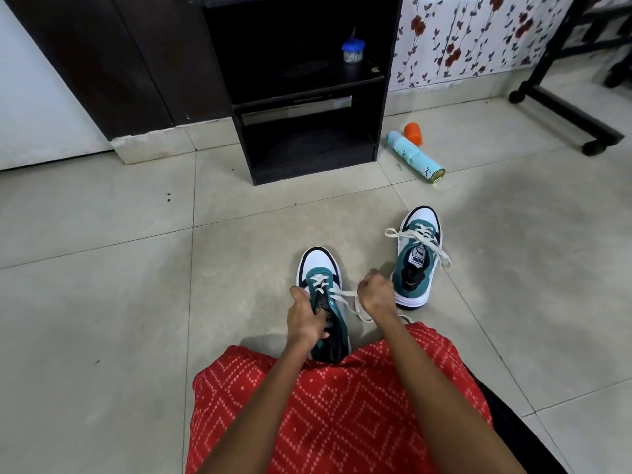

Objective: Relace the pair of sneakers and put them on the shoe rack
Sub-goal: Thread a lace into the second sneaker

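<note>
From my remote seat I check the room first: the pale floor tiles (102, 268) lie open to the left of the work and ahead of it, up to the shoe rack (307, 169), which stands against the wall well apart from both shoes. To the right of the rack's foot a light blue spray can (415, 155) lies on its side with an orange cap (413, 133) just beside it, and further right runs a black wheeled frame (564, 111). My lap, under red patterned cloth (342, 405), closes off the near edge.

The near sneaker (318, 265) sits on the floor right against that cloth, toe pointing at the rack. It is teal with a smooth white toe cap and a dark rim. My left hand (304, 316) grips it at the tongue and left side, fingers curled in. My right hand (376, 292) is a closed fist pinching the flat white lace (342, 294), which runs from the eyelets across to it. The far sneaker (419, 254) stands upright on its thick white sole just beyond my right hand, its lace ends splayed loose to both sides.

The rack is dark, boxy, matte board, and on its upper shelf stands a small clear jar with a blue lid (353, 51).

Count: two sneakers, two hands, one rack showing two open shelves, one jar, one can, one cap
</note>
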